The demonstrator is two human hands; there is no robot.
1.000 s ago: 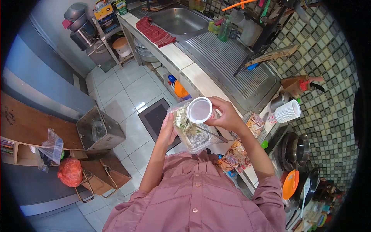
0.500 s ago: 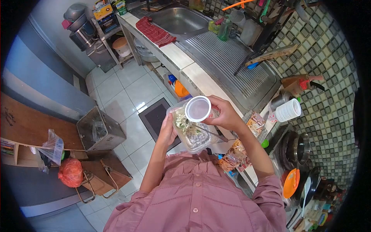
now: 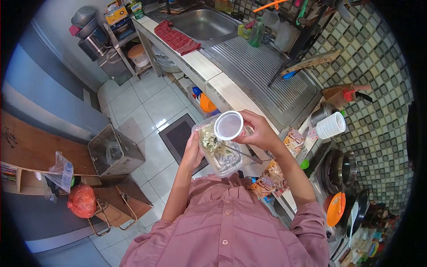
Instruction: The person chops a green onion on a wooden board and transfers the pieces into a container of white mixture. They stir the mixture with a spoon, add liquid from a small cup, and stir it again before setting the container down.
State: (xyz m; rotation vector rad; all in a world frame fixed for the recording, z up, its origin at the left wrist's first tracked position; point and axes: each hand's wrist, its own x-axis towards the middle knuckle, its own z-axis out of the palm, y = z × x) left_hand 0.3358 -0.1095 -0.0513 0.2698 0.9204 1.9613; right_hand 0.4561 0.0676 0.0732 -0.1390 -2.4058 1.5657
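My left hand (image 3: 192,151) is closed on the side of a clear plastic container (image 3: 226,165). Inside it lie a pale, crumbly mix with green bits (image 3: 208,141) and some whitish powder. From the container a thin dark utensil handle (image 3: 243,152) sticks out toward the right; its other end is hidden in the food. Over the container's far right part, my right hand (image 3: 260,131) grips a white cup (image 3: 229,125) by its side. The cup's round mouth faces up toward me, and a pale, smooth inside shows.
On the counter to the right lie food packets (image 3: 270,179) and a stack of white cups (image 3: 331,126). Beyond are the ribbed steel drainboard (image 3: 267,73), the sink (image 3: 204,24) and a red cloth (image 3: 176,37). An orange plate (image 3: 336,209) and pans (image 3: 347,171) sit lower right. A metal bin (image 3: 116,149) stands left.
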